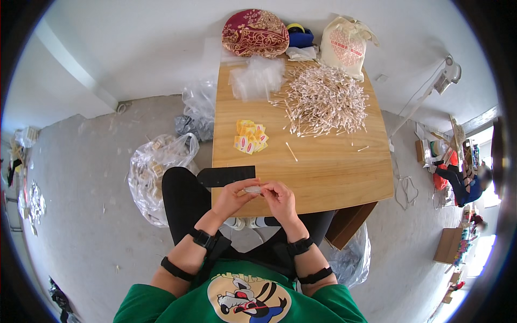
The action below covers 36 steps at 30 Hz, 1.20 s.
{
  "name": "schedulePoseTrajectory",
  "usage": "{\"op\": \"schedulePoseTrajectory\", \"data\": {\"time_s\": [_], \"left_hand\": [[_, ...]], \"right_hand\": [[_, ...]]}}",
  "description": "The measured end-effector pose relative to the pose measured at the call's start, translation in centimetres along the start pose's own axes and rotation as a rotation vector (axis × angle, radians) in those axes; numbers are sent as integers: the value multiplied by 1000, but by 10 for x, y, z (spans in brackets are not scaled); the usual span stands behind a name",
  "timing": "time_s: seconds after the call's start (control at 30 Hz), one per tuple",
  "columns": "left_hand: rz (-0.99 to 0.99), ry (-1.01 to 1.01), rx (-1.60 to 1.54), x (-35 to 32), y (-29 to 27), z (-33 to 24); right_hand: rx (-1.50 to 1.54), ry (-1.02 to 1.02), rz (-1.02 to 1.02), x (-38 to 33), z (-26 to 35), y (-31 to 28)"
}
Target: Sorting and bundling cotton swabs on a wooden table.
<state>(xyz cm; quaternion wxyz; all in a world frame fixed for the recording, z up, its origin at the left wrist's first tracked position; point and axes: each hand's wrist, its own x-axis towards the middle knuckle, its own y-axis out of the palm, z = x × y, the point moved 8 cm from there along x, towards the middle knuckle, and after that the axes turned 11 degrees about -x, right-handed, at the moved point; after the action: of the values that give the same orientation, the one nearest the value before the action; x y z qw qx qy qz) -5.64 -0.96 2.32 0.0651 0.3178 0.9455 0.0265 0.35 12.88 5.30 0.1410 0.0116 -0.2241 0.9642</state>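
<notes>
"From the left, what comes first?"

"The left hand (231, 200), above the near edge of the surface (344, 183). The small pale piece (252, 189) is at about its two o'clock, touching its fingertips."

"And its long axis?"

"Roughly nine to three, across the gap between the hands. It's too small to tell whether it's a little bag or something wrapped."

"Then the right hand (281, 201)?"

"At the far end, with the piece at its ten o'clock. Both touch it, so neither is clearly nearer, though more of it sits against the left."

"How are they posed?"

"Left: forearm aimed at one o'clock, thumb and fingers pinching the piece from below and above. Right: forearm aimed at eleven, fingers bent, thumb and forefinger seemingly pinching the piece's right end. I can't tell whether either wrist rests on the wood."

"What lies beyond the piece?"

"Small yellow cards (250, 137) at twelve o'clock, then a lone cotton swab (292, 152) between one and two, lying eleven to five. Farther right, the swab heap (328, 99), toward one."
</notes>
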Motion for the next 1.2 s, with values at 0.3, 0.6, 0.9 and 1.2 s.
{"op": "schedulePoseTrajectory", "data": {"time_s": [0.3, 0.6, 0.9, 1.2], "left_hand": [[-54, 122, -88, -2, -5, -10], [-46, 440, 484, -8, 4, -62], [-56, 535, 536, -19, 2, -75], [-26, 522, 568, -20, -3, -76]], "right_hand": [[-236, -202, -74, -1, 28, -5], [-477, -383, -66, -3, 43, -8], [-415, -206, -29, -9, 33, -17], [-386, -167, 14, -5, 34, -13]]}}
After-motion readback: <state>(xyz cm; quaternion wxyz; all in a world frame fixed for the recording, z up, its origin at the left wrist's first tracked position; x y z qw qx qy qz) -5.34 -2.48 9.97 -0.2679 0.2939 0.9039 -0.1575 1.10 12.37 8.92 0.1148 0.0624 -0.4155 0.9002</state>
